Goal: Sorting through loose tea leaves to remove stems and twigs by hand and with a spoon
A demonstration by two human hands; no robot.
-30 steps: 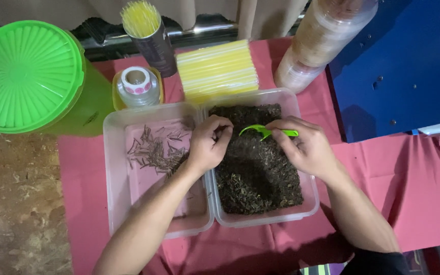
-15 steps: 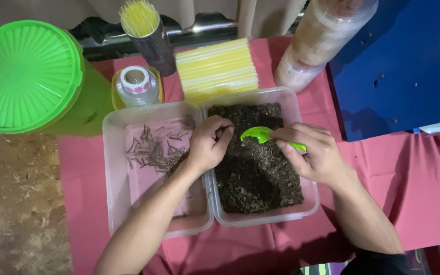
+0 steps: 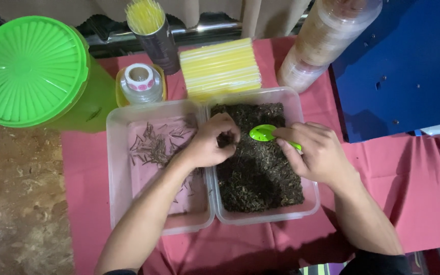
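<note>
My right hand point(image 3: 317, 153) grips a small green plastic spoon point(image 3: 264, 133) over a clear tub point(image 3: 301, 109) filled with dark dried leaves point(image 3: 258, 175). The spoon's bowl rests on the leaves near the tub's back. My left hand point(image 3: 211, 141) reaches across from the left, fingers pinched together in the leaves just left of the spoon; what it pinches is too small to tell. A second clear tub point(image 3: 118, 168) sits to the left, holding a scatter of thin dark stems point(image 3: 155, 145).
Both tubs stand on a red cloth point(image 3: 398, 188). Behind them are a stack of yellow straws point(image 3: 220, 69), a dark cup of yellow straws point(image 3: 151, 30), a roll of stickers point(image 3: 139, 81), a green lidded bucket point(image 3: 26, 71) and stacked clear cups point(image 3: 327, 38). A blue panel point(image 3: 408, 61) stands at right.
The spoon has turned and lowered from raised, handle level, to bowl down on the leaves. My left hand shifted slightly right, deeper into the leaf tub.
</note>
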